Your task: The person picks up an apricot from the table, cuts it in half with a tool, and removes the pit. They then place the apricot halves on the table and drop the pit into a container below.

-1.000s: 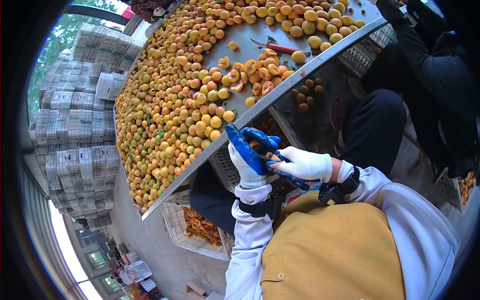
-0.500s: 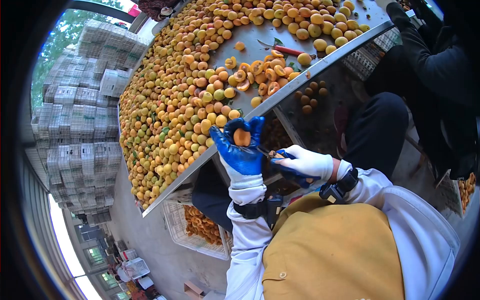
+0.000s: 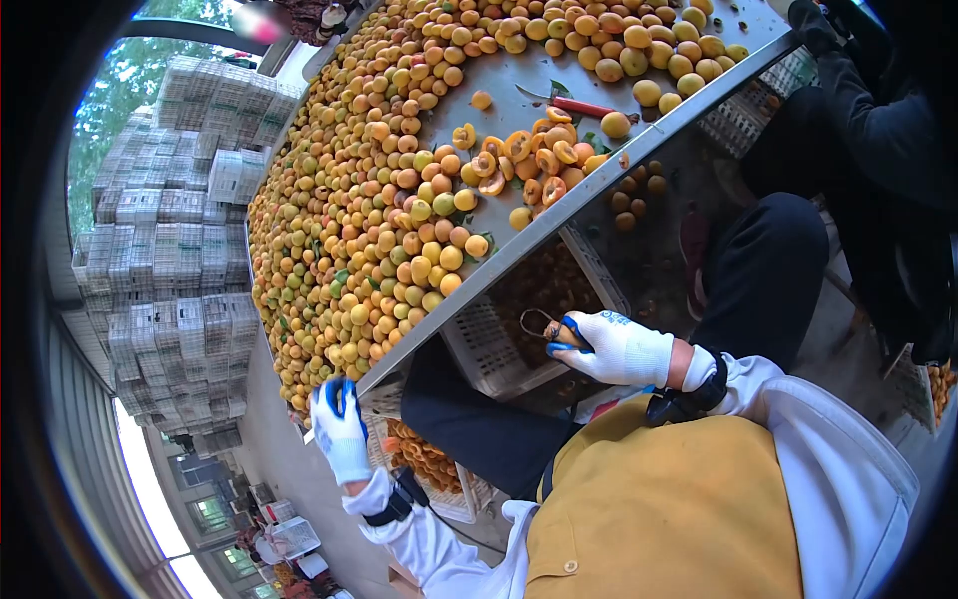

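My left hand (image 3: 341,431), in a white glove with blue coating, is at the near left corner of the metal table (image 3: 454,301). Its fingers are curled, and what they hold, if anything, is hidden from me. Beside and below it stands a crate of orange apricot halves (image 3: 424,461). My right hand (image 3: 617,347) is closed around the handle of a wire-loop pitting tool (image 3: 536,321), its loop pointing left. That hand hangs over a crate (image 3: 489,344) with dark brownish contents under the table edge. Whole apricots (image 3: 374,265) cover much of the tabletop.
Apricot halves (image 3: 519,150) lie in a heap near the table edge, by a red-handled knife (image 3: 582,106). Another person's dark sleeve (image 3: 873,120) is at the right. Stacked crates (image 3: 170,250) rise beyond the table on the left.
My left hand has moved down and left from the table edge to its corner; the apricot half it held no longer shows there. My right hand has shifted slightly right, keeping the tool.
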{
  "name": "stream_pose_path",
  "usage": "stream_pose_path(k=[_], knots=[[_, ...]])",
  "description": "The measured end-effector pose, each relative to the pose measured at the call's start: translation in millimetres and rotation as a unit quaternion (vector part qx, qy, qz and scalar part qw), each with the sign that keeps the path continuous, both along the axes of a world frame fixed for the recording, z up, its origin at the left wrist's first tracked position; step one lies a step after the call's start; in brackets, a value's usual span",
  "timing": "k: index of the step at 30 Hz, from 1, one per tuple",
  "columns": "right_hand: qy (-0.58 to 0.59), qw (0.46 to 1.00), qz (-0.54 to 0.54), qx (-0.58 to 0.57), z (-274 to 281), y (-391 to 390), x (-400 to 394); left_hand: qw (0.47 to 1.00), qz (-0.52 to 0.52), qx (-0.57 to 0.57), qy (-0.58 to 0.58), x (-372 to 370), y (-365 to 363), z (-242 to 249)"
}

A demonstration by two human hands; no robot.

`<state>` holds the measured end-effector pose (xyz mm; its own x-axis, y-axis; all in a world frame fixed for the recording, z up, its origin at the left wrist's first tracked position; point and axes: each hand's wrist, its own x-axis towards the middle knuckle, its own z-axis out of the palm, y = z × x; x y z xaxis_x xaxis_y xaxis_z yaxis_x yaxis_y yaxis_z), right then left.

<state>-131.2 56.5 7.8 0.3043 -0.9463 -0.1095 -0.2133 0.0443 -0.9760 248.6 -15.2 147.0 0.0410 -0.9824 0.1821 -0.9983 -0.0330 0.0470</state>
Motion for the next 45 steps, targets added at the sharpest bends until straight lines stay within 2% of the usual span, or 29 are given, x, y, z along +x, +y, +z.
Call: stream_pose_path(k=[1,2,3,5,6,9,11,14,16,21,22,24,25,26,28,29,30,33,34,37,41,45], knots=[[0.017,1.000,0.004,0.003,2,0,0,0.990,-0.048,-0.018,0.131,-18,-16,-7],[0.016,1.000,0.004,0.004,3,-1,-1,0.979,-0.093,0.007,0.180,-40,-37,-11],[0.027,1.000,0.002,0.006,5,-2,-2,0.974,-0.135,0.025,0.178,-83,-52,-4],[0.038,0.999,-0.005,0.007,4,-4,-3,0.969,-0.213,0.017,0.127,-117,-101,-32],[0.036,0.999,-0.014,-0.002,1,-3,-5,0.967,-0.194,0.071,0.148,-152,-112,-30],[0.043,0.999,-0.031,0.004,0,-5,-13,0.964,-0.252,0.010,0.086,-196,-174,-77],[0.052,0.998,-0.036,0.022,0,-7,-18,0.964,-0.260,0.032,0.035,-226,-197,-91],[0.033,0.998,-0.056,0.011,-2,-8,-24,0.947,-0.312,0.078,-0.024,-250,-221,-113],[0.024,0.998,-0.056,0.010,-1,-10,-26,0.947,-0.268,0.160,-0.077,-262,-229,-120],[0.038,0.998,-0.039,0.029,3,-11,-27,0.939,-0.310,0.123,-0.090,-258,-232,-126],[0.037,0.998,-0.037,0.029,4,-11,-26,0.939,-0.308,0.123,-0.091,-260,-221,-115],[0.007,0.997,-0.075,-0.006,5,-9,-24,0.946,-0.232,0.146,0.172,-258,-190,-95],[-0.010,0.996,-0.084,0.001,7,-9,-25,0.902,-0.204,0.193,0.329,-251,-177,-91],[-0.029,0.993,-0.114,-0.023,1,-7,-21,0.802,-0.168,0.262,0.509,-243,-159,-86],[-0.061,0.988,-0.140,-0.029,9,-7,-21,0.694,-0.175,0.256,0.650,-228,-124,-91],[-0.102,0.977,-0.172,-0.072,3,-6,-15,0.623,-0.153,0.257,0.723,-222,-105,-96],[-0.093,0.980,-0.167,-0.054,7,-6,-17,0.545,-0.130,0.254,0.788,-218,-86,-102],[-0.104,0.982,-0.157,-0.027,14,-7,-13,0.461,-0.034,0.225,0.858,-222,-37,-110],[-0.095,0.986,-0.131,-0.032,14,-8,-10,0.403,-0.008,0.247,0.881,-215,-28,-122],[-0.052,0.995,-0.084,-0.031,9,-2,-1,0.448,-0.006,0.210,0.869,-219,-1,-139],[-0.009,0.998,-0.058,-0.029,-2,-2,5,0.459,0.011,0.203,0.865,-226,10,-136],[0.013,0.999,-0.040,0.000,-2,-4,2,0.443,-0.003,0.212,0.871,-225,14,-141]])
